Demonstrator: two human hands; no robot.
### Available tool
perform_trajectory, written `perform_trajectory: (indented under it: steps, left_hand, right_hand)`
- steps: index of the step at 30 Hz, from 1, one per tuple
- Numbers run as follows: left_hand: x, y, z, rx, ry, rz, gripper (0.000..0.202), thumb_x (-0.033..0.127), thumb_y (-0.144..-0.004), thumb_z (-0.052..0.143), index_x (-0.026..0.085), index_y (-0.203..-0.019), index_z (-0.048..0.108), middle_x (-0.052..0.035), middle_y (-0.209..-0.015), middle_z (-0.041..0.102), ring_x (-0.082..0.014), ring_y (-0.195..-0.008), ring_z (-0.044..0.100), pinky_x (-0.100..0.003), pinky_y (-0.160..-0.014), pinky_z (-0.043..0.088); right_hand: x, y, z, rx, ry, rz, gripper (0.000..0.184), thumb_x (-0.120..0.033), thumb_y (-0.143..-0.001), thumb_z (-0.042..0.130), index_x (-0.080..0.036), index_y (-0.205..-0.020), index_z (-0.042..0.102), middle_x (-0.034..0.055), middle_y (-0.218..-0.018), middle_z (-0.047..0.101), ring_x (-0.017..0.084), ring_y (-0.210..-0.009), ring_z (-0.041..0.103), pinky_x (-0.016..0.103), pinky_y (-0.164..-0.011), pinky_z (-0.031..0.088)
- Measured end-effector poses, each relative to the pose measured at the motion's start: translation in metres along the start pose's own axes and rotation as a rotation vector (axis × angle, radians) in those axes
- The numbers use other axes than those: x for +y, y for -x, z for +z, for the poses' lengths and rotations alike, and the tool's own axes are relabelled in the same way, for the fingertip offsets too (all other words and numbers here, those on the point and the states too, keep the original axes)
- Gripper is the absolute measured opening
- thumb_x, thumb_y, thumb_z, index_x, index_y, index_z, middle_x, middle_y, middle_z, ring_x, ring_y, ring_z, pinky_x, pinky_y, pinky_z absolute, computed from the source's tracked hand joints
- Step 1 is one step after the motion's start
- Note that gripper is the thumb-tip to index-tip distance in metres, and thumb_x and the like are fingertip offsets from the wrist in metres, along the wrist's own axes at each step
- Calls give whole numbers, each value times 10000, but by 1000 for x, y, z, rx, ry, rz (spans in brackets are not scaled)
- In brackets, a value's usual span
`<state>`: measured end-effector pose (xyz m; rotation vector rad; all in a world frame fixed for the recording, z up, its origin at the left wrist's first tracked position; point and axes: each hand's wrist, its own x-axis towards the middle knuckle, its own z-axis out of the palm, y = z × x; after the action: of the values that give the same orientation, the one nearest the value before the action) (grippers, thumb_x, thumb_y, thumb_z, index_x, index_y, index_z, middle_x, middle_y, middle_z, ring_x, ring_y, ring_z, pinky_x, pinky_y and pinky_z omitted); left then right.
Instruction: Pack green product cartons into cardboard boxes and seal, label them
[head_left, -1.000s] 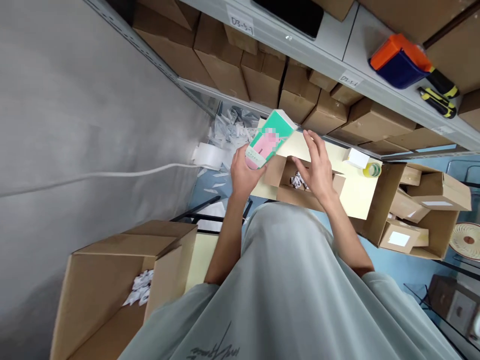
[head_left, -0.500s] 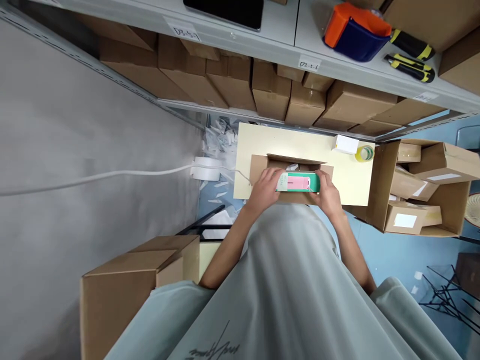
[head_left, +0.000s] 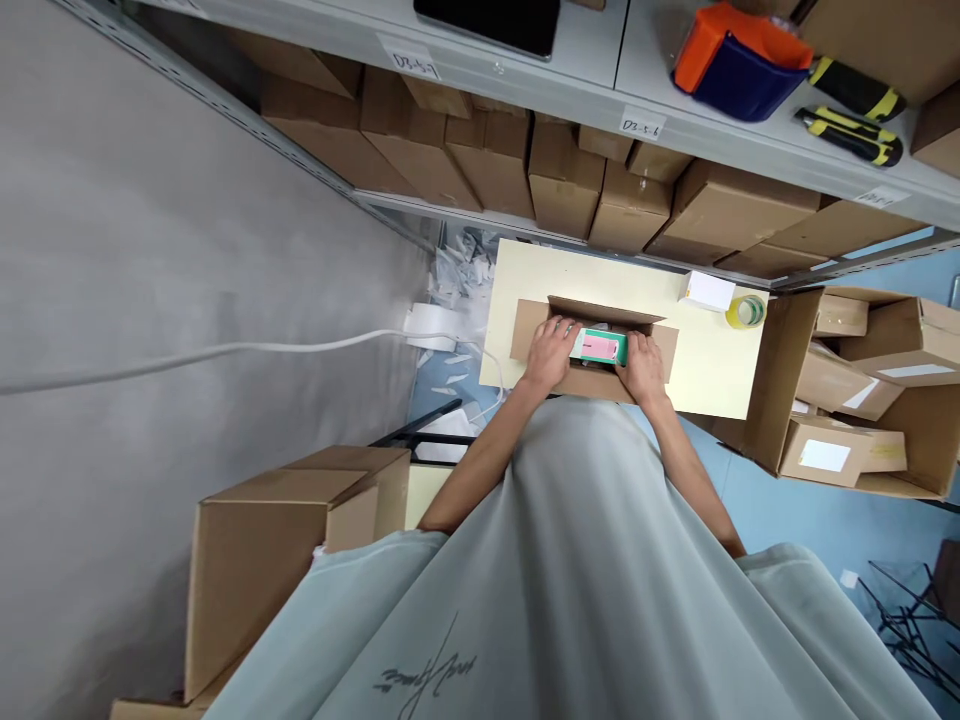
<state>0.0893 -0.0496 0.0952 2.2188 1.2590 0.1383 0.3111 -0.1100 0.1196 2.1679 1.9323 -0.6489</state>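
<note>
A small green and pink product box (head_left: 600, 347) lies partly inside an open cardboard carton (head_left: 598, 383), whose flaps stand out at the sides. My left hand (head_left: 553, 350) grips the box's left end, fingers curled over the carton's edge. At the other end, my right hand (head_left: 643, 366) holds the box with its thumb toward me. Something pale shows behind the box inside the carton, too little of it to name. The carton rests on a cream tabletop (head_left: 709, 370).
A white box (head_left: 708, 291) and a tape roll (head_left: 746, 311) stand on the table's right. Beyond it, a large carton (head_left: 765, 390) holds several small boxes. Shelving (head_left: 510, 85) with boxes and cutters overhangs the back. A white cable (head_left: 300, 347) crosses from the left; another carton (head_left: 259, 580) sits front left.
Both hands have lowered the green and pink box from above the carton down into its opening. The whole view has shifted slightly.
</note>
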Motion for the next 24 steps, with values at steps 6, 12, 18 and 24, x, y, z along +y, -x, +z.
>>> perform_trajectory:
  steps: [6,12,18,24]
  left_hand:
    - [-2,-3,6,17,35,21,566,30,-926,511,196,-1408,756,-183,-1327,755,-344,-1396,628,-579,-1356,359]
    - [-2,5,3,126,108,1,508,49,-945,548,187,-1392,748,-175,-1434,715,-339,-1507,564,-565,-1384,340]
    - [-2,16,-5,246,195,-112,468,105,-999,546,191,-1435,693,-178,-1533,631,-344,-1568,490,-522,-1329,416]
    - [-5,17,-4,370,267,-349,590,187,-974,714,99,-1532,544,-281,-1619,528,-416,-1572,491,-532,-1321,417]
  right_hand:
    - [-2,-2,3,-5,87,11,634,-242,-1002,682,-39,-1578,511,275,-1563,619,405,-1389,526,510,-1198,409]
    - [-9,-10,-1,-41,150,55,707,-238,-984,702,-52,-1631,487,275,-1632,577,411,-1432,510,524,-1232,379]
    - [-6,3,-10,37,68,40,647,-288,-1014,660,-146,-1632,528,221,-1703,519,387,-1530,465,533,-1274,399]
    - [18,34,-14,311,-56,154,529,-395,-1068,576,-116,-1516,600,257,-1585,566,386,-1460,528,532,-1237,480]
